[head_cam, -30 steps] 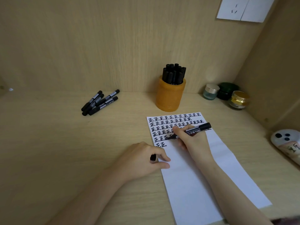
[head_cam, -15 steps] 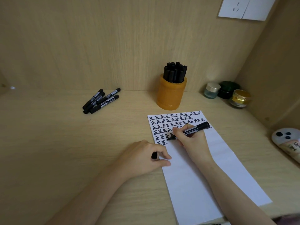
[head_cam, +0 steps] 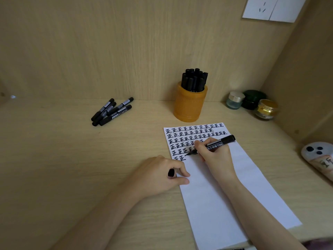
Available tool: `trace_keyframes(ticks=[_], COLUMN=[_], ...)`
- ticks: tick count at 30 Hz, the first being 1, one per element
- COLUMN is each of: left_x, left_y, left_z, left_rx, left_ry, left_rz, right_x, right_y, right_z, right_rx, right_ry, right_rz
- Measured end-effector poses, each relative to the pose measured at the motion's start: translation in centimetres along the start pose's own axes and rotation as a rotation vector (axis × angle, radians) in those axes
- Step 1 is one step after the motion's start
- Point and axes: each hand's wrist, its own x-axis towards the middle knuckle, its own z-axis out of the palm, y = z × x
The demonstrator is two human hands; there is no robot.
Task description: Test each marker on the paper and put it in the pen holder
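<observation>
**Q:** What is the right hand doing?
**A:** My right hand (head_cam: 214, 156) grips an uncapped black marker (head_cam: 219, 143), with the fingers curled round the barrel. The tip meets the paper (head_cam: 225, 195) beside the lower rows of written characters.

**Q:** And the left?
**A:** My left hand (head_cam: 158, 175) rests on the desk (head_cam: 72, 159) at the paper's left edge. Its thumb lies on the sheet and its fingers are curled round a small black cap (head_cam: 171, 172).

**Q:** How does the paper lie?
**A:** It lies near me, right of centre and at an angle. Rows of black characters cover its far end, and the near part is white.

**Q:** What stands beyond it?
**A:** The orange pen holder (head_cam: 189, 107) stands upright just past the paper's far edge, close to the back wall. It holds a bunch of capped markers (head_cam: 194, 80).

**Q:** And farther out?
**A:** Some loose markers (head_cam: 112, 111) lie in a small heap at the far left, well apart from the holder. Three jars (head_cam: 235, 100) sit in the far right corner. A pale object with three dark dots (head_cam: 319, 156) lies at the right edge. A white socket plate (head_cam: 270, 8) is on the wall at the upper right.
</observation>
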Motion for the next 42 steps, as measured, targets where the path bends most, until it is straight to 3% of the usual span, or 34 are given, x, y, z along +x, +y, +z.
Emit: trace_keyframes(ticks=[42], left_x=[0.02], left_y=[0.07], left_z=[-0.07], left_rx=[0.014], left_ry=[-0.021], left_rz=[-0.003], right_x=[-0.27], right_y=[-0.18], right_z=[0.00], right_rx=[-0.006], right_ry=[-0.037], right_rz=[-0.025])
